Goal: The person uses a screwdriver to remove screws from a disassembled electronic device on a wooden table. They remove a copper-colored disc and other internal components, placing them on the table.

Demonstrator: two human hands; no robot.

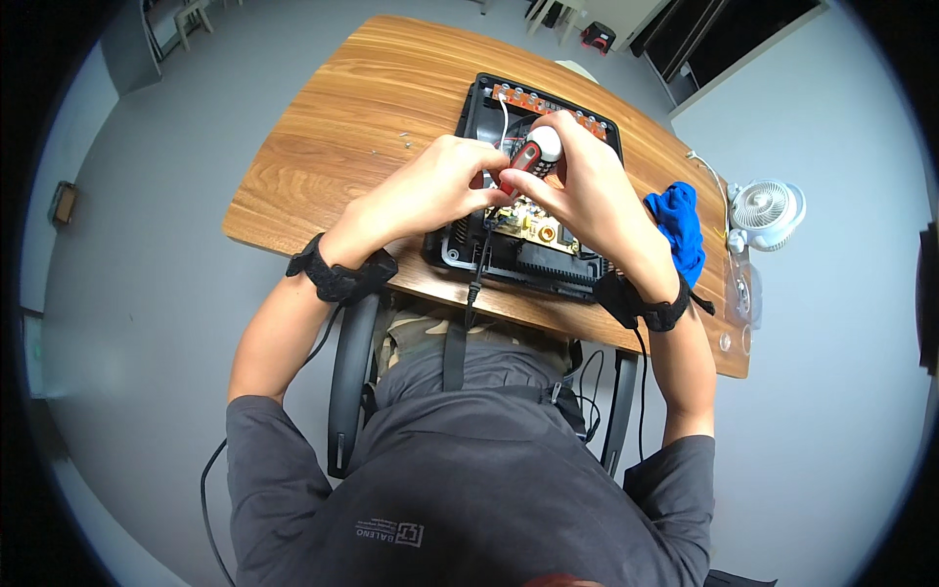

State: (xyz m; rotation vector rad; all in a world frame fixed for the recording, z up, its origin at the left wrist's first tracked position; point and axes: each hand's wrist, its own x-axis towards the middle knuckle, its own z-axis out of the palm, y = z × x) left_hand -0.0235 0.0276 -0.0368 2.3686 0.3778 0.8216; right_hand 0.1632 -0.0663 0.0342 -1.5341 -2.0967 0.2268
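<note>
Over an opened black appliance housing [445,252], my right hand [599,191] is wrapped around a screwdriver [529,157] with a red and dark handle and a white rounded end. The tool tilts, its lower red part pointing down and left. There the thumb and fingers of my left hand [435,186] close around it; the tip is hidden. Below the hands lies a yellowish circuit board [543,233] with many components. An orange strip board [533,101] runs along the housing's far side, with a white wire [506,122] coming from it. A black cord [476,284] leaves the near edge.
Small screws [404,137] lie on the wooden table [333,147] to the left. A blue cloth [677,230] lies right of the housing, and a white fan [766,215] stands past the right edge. Chair armrests [352,386] flank my lap. Cables hang from both black wristbands [337,274].
</note>
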